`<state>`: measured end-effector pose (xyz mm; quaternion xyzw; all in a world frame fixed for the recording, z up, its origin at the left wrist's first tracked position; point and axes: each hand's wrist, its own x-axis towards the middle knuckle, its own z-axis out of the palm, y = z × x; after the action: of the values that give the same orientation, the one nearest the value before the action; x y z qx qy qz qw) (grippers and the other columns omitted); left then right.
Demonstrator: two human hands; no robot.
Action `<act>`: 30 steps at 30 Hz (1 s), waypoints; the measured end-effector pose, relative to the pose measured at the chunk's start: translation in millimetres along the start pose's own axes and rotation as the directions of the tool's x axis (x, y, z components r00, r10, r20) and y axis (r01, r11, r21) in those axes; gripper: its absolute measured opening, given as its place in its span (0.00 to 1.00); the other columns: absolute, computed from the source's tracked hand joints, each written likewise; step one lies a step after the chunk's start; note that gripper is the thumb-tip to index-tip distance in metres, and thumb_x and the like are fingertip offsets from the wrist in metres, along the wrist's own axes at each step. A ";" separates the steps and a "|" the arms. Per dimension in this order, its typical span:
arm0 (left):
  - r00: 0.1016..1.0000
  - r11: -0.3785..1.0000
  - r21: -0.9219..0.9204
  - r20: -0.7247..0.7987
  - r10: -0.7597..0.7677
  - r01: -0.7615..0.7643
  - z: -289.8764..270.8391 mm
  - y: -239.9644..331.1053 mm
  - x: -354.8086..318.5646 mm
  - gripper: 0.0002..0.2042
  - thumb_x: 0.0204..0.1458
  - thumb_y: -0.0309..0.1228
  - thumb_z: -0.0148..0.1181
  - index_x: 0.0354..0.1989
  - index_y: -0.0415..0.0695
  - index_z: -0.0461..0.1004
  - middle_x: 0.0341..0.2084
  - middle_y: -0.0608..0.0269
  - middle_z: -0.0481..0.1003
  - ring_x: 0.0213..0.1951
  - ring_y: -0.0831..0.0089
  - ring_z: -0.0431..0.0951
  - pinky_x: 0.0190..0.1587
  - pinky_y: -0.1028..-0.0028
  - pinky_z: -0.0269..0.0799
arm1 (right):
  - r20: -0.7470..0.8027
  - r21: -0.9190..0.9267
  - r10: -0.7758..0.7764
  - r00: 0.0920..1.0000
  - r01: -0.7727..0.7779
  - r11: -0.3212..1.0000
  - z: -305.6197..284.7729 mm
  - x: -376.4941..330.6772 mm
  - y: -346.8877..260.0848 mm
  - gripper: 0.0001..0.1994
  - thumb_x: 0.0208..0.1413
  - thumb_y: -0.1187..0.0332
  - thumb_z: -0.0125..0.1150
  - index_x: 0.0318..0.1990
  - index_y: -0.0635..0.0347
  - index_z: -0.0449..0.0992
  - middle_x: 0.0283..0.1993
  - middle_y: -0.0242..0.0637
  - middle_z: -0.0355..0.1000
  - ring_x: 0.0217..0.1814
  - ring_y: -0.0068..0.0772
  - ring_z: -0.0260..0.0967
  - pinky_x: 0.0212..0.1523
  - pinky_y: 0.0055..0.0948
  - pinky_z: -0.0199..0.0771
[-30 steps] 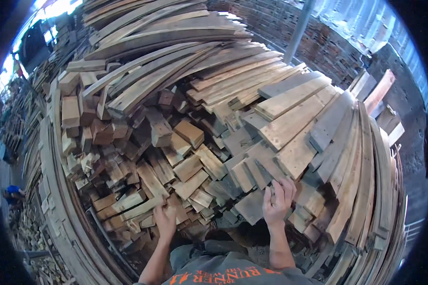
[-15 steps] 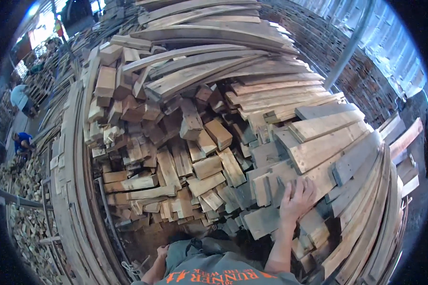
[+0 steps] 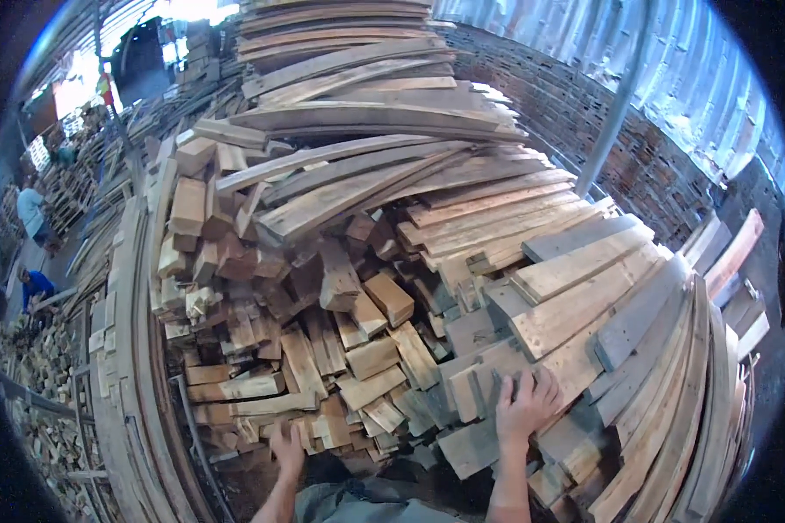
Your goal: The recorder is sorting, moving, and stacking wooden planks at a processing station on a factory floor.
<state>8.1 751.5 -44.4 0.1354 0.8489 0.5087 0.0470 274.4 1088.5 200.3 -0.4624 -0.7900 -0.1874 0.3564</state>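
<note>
I face a tall stack of rough wooden planks [image 3: 392,288], seen end-on, with weathered grey boards on the right and paler short ends on the left. My right hand [image 3: 525,403] lies with spread fingers flat against the ends of grey planks [image 3: 488,383] at the lower right of the stack. My left hand [image 3: 288,446] reaches up to the lowest pale plank ends [image 3: 323,427] near the bottom centre, fingers extended and touching them. Neither hand is closed around a board.
Long curved planks [image 3: 349,113] top the pile. Upright boards [image 3: 122,366] edge the stack on the left. A brick wall [image 3: 637,166], a metal post [image 3: 615,105] and corrugated sheeting stand at the right. Two people [image 3: 33,253] work among wood piles far left.
My left hand has come up from below the stack to the bottom plank ends. My right hand stays pressed on the grey planks. The view has shifted slightly left.
</note>
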 end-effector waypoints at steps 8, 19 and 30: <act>0.511 0.527 0.081 -0.158 0.845 -0.846 -9.5 318.6 255.9 0.12 0.56 0.30 0.62 0.46 0.39 0.75 0.38 0.52 0.77 0.41 0.55 0.77 0.46 0.64 0.72 | -0.006 -0.174 -0.004 1.000 0.003 0.985 13.4 -8.2 3.5 0.11 0.57 0.60 0.57 0.40 0.56 0.75 0.51 0.42 0.70 0.57 0.47 0.66 0.60 0.52 0.60; 0.654 0.520 0.397 0.461 0.600 -0.757 81.9 351.6 473.3 0.28 0.51 0.48 0.64 0.55 0.43 0.72 0.56 0.46 0.68 0.58 0.44 0.68 0.58 0.50 0.66 | 0.071 -0.212 0.002 0.997 0.013 0.977 7.3 4.2 -13.9 0.15 0.51 0.66 0.61 0.46 0.62 0.75 0.52 0.45 0.69 0.59 0.51 0.64 0.60 0.50 0.59; 0.669 0.466 0.483 0.589 0.454 -0.741 88.5 351.9 502.4 0.32 0.53 0.54 0.59 0.59 0.43 0.69 0.57 0.39 0.69 0.60 0.42 0.66 0.61 0.49 0.62 | 0.024 -0.216 0.049 0.999 -0.043 0.975 9.1 -0.4 -11.5 0.17 0.46 0.63 0.60 0.44 0.59 0.74 0.51 0.43 0.68 0.58 0.49 0.63 0.62 0.53 0.56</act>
<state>-390.4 1123.1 250.9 0.5326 0.8400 0.0991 -0.0296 261.1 1088.1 194.2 -0.5190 -0.7592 -0.2569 0.2970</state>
